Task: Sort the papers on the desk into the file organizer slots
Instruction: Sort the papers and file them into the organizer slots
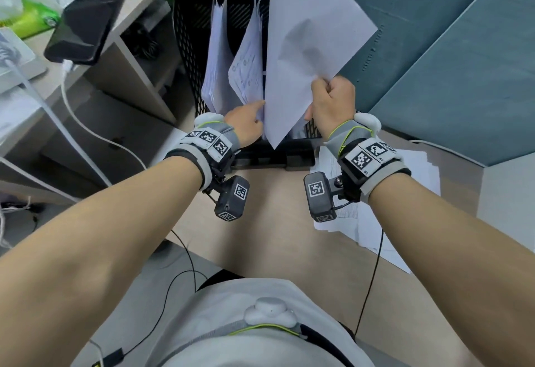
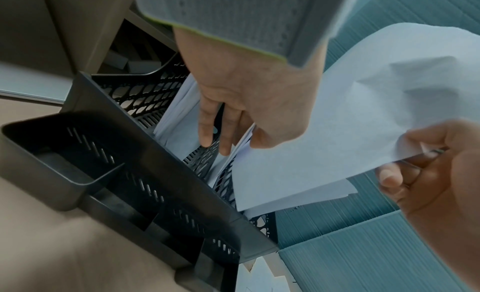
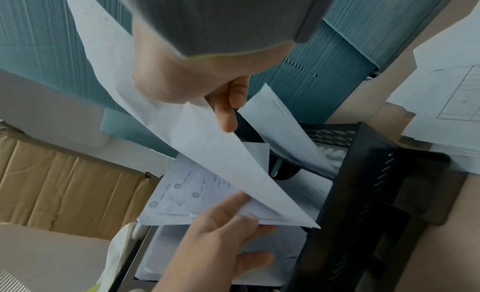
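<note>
A black mesh file organizer point(image 1: 188, 33) stands at the desk's back, with papers upright in its slots. My right hand point(image 1: 333, 100) pinches the right edge of a large blank white sheet point(image 1: 307, 33). The sheet is tilted, and its lower corner dips into the organizer beside the printed papers point(image 1: 249, 59) in the middle slot. My left hand point(image 1: 246, 123) reaches in with straight fingers and presses those printed papers to the left. In the right wrist view the sheet point(image 3: 207, 148) slants over the printed papers point(image 3: 187, 193) and my left hand point(image 3: 221, 230). More papers point(image 1: 215, 62) fill the left slot.
A loose pile of papers point(image 1: 405, 192) lies on the desk under my right wrist. A teal partition point(image 1: 463, 62) closes the back and right. To the left, a shelf holds a black phone point(image 1: 84, 27) with a white cable point(image 1: 75, 106). A cardboard box point(image 3: 64, 183) sits beyond.
</note>
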